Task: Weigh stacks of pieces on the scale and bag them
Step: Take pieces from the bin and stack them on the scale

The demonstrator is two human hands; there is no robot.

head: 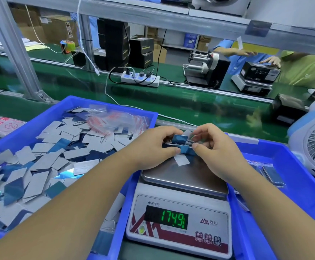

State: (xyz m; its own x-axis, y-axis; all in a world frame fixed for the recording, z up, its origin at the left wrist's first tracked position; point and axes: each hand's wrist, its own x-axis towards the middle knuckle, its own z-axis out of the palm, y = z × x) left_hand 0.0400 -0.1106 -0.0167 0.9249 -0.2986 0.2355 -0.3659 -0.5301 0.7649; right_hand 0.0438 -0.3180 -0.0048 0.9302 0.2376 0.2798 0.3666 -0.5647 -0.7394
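Over the scale's steel pan (pixel 183 177), we pinch a stack of pieces (pixel 179 142) with both hands: our left hand (pixel 153 147) grips its near end, our right hand (pixel 211 145) curls round the far end. One loose piece (pixel 181 160) lies on the pan. Beside us, the left blue tray (pixel 40 117) brims with more pieces.

A factory packing line: green conveyor belt (pixel 190 102), aluminium frame (pixel 16 51), blue parts bins (pixel 46 121).
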